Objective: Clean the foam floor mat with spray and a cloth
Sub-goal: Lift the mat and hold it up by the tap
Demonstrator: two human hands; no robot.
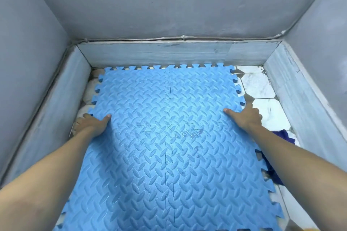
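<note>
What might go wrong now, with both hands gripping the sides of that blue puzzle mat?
The left hand and right hand grip opposite edges of the foam mat; pulling could part its interlocking seams. The dark blue cloth lies partly under the mat's right edge and may get dragged along.

1. No text, label, brand, number or sign can be read anywhere in the head view.
2. The blue foam mat [150,137] bears only an embossed tread pattern, no lettering.
</note>
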